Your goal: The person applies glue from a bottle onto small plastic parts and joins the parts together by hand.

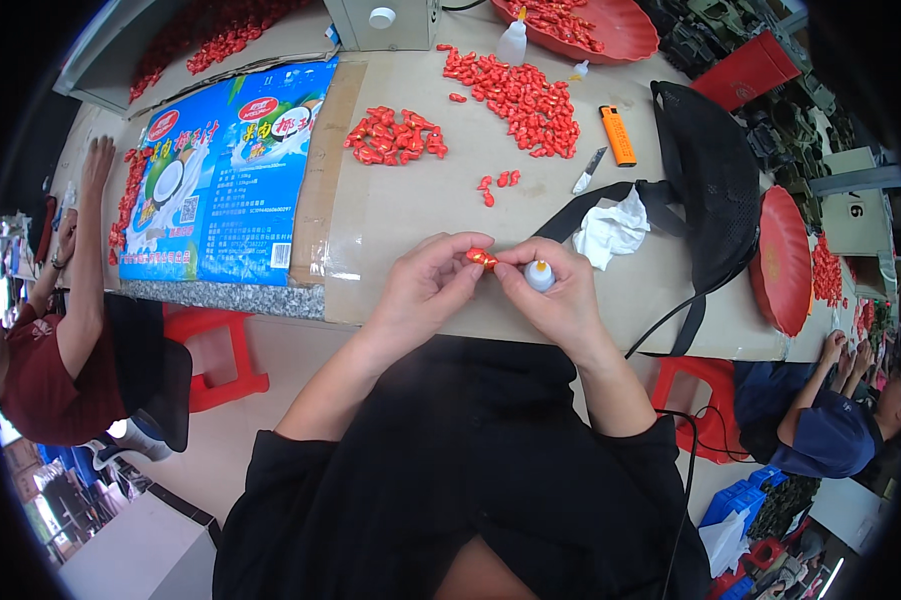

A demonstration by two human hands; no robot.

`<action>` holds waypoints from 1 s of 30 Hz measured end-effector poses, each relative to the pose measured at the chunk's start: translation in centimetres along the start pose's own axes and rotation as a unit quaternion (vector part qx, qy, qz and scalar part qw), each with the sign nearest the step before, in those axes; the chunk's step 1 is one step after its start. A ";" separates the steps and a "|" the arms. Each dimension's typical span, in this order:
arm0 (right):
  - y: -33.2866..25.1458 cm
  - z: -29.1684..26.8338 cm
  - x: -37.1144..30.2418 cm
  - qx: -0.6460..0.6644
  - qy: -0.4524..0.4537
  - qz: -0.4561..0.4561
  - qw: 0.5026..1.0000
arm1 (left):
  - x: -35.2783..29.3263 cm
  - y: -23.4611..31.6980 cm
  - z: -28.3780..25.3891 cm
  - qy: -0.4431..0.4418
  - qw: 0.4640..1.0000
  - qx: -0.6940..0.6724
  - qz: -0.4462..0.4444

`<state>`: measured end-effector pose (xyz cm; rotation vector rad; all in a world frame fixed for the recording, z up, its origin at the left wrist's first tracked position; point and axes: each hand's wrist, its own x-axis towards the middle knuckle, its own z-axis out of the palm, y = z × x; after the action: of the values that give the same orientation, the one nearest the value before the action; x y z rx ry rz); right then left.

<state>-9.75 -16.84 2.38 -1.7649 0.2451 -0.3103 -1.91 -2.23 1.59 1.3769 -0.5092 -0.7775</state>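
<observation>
Near the table's front edge, my left hand pinches a small glossy red piece with gold marks between thumb and fingertips. The fingertips of my right hand meet its other side. Tucked in my right hand is a small white squeeze bottle with an orange-yellow tip. Beyond my hands lie a few loose red pieces, a small heap of red pieces and a larger heap of red pieces.
A crumpled white tissue, a craft knife, an orange lighter and a black bag lie to the right. Another white bottle stands by a red tray. Blue printed cardboard covers the left. Co-workers sit on both sides.
</observation>
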 end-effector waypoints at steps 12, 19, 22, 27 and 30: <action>0.2 0.2 0.1 -0.007 -0.015 -0.043 0.999 | 0.0 0.2 0.2 0.015 1.000 0.012 -0.016; 0.4 0.1 0.2 0.006 -0.021 -0.027 0.999 | 0.1 0.7 0.3 0.008 0.999 0.001 -0.049; 0.3 0.2 0.2 0.009 -0.019 -0.019 1.000 | 0.1 0.7 0.3 0.006 0.999 -0.002 -0.048; 0.5 0.2 0.2 0.013 -0.020 -0.011 1.000 | 0.2 0.7 0.3 0.005 0.999 0.002 -0.041; 0.6 0.2 0.2 0.007 -0.019 -0.011 1.000 | 0.2 0.6 0.3 0.001 0.999 -0.016 -0.045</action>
<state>-9.48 -16.85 1.82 -1.7585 0.1964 -0.2932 -1.91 -2.58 2.22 1.3773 -0.4336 -0.8545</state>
